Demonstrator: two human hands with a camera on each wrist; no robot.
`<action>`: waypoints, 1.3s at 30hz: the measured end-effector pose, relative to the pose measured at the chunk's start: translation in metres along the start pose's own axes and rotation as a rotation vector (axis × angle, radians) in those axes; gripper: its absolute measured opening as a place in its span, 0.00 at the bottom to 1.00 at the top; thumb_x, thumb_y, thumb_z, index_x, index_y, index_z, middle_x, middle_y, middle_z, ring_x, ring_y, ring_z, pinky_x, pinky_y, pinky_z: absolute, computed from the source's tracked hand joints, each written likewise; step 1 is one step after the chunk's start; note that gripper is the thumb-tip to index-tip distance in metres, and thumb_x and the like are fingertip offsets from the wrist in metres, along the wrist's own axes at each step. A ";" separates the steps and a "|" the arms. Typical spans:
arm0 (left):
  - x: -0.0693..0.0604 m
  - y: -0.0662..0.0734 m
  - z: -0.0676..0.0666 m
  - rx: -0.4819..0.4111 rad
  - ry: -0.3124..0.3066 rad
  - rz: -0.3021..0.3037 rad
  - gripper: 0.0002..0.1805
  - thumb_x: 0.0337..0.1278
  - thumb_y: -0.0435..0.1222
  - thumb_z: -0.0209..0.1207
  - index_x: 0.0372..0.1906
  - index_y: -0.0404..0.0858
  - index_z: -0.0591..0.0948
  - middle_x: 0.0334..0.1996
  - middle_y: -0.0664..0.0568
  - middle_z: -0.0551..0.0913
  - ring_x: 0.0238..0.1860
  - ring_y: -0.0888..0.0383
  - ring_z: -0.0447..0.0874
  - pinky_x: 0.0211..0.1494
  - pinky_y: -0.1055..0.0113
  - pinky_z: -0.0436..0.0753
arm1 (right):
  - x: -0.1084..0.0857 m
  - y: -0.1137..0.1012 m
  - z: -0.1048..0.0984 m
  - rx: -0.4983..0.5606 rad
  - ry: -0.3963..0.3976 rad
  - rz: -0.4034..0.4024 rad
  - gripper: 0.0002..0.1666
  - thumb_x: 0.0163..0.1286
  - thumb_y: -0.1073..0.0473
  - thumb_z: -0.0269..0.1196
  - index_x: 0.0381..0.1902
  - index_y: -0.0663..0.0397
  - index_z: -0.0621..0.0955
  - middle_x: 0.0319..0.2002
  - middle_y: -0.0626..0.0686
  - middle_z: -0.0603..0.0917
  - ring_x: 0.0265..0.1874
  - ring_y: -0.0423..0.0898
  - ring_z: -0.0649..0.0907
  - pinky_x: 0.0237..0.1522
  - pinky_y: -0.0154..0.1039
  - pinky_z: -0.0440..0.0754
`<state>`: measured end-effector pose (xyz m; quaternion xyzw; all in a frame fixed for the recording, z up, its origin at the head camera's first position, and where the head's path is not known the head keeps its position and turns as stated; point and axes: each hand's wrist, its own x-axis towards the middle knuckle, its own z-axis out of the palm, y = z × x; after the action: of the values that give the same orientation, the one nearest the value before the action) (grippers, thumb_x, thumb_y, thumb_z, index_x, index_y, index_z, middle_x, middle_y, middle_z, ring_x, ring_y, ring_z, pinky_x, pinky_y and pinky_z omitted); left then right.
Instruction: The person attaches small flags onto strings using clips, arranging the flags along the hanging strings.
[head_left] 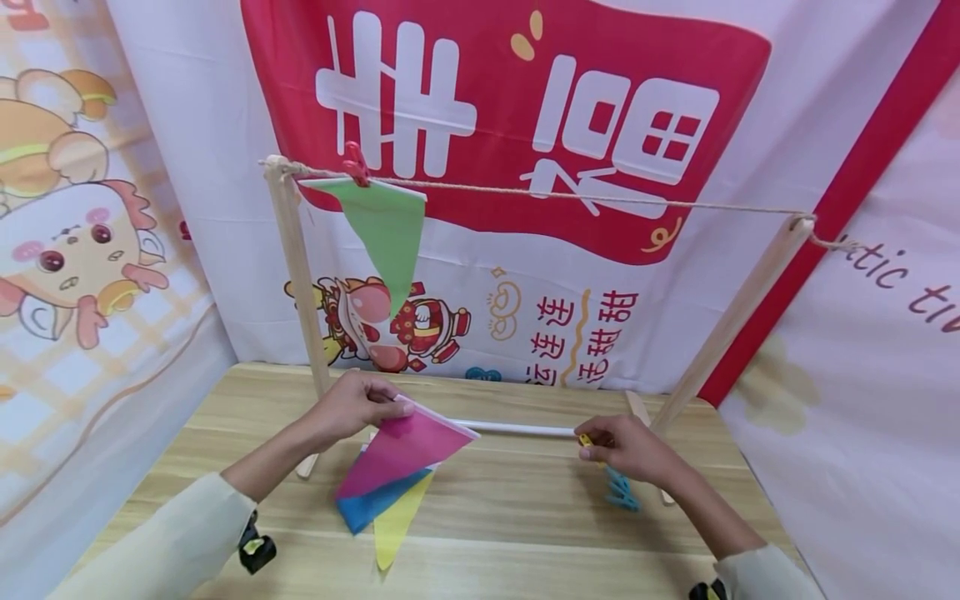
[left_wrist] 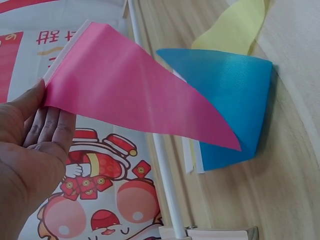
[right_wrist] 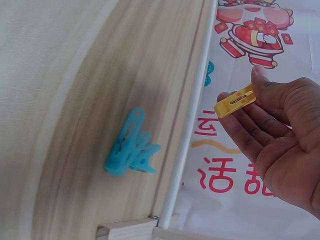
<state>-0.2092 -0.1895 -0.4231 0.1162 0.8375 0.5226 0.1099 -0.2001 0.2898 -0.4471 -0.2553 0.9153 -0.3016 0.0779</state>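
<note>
My left hand (head_left: 352, 408) pinches a pink triangular pennant (left_wrist: 120, 80) by one end of its white top edge, holding it up off the table. Beneath it lie a blue pennant (left_wrist: 230, 100) and a yellow pennant (head_left: 401, 521), partly overlapped. Between thumb and fingers, my right hand (head_left: 626, 446) holds a yellow clothespin (right_wrist: 235, 101). Teal clothespins (right_wrist: 127, 145) lie on the table below that hand. A green pennant (head_left: 390, 229) hangs from the twine (head_left: 495, 189), fixed by a red clothespin (head_left: 356, 164) near the left post.
Wooden posts, left (head_left: 292, 267) and right (head_left: 735, 317), carry the twine across. A white rod (head_left: 517, 427) runs low between them, behind the hands. Wood-grain table (head_left: 517, 533) lies underneath. Printed cloth (head_left: 480, 250) hangs close behind the frame.
</note>
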 end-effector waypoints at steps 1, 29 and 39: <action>0.000 0.001 0.000 -0.003 -0.001 0.002 0.12 0.74 0.43 0.75 0.49 0.38 0.95 0.35 0.50 0.95 0.39 0.55 0.92 0.47 0.61 0.96 | 0.001 -0.001 -0.001 -0.001 0.001 -0.004 0.18 0.80 0.58 0.74 0.59 0.65 0.90 0.43 0.49 0.94 0.40 0.36 0.88 0.43 0.33 0.90; 0.006 0.030 -0.001 -0.066 0.091 0.043 0.19 0.74 0.47 0.75 0.55 0.36 0.94 0.41 0.46 0.95 0.40 0.54 0.95 0.48 0.65 0.97 | 0.016 -0.016 -0.017 -0.024 0.041 -0.051 0.16 0.78 0.61 0.75 0.58 0.66 0.90 0.41 0.52 0.95 0.39 0.38 0.89 0.41 0.33 0.91; 0.010 0.038 0.002 -0.102 0.157 0.111 0.17 0.75 0.46 0.75 0.51 0.35 0.94 0.40 0.49 0.94 0.40 0.56 0.91 0.47 0.69 0.93 | 0.020 -0.022 -0.025 -0.029 0.045 -0.037 0.17 0.79 0.57 0.74 0.59 0.62 0.91 0.45 0.51 0.95 0.42 0.39 0.90 0.44 0.33 0.91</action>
<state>-0.2150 -0.1690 -0.3904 0.1153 0.8082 0.5772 0.0205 -0.2154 0.2774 -0.4138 -0.2663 0.9163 -0.2953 0.0480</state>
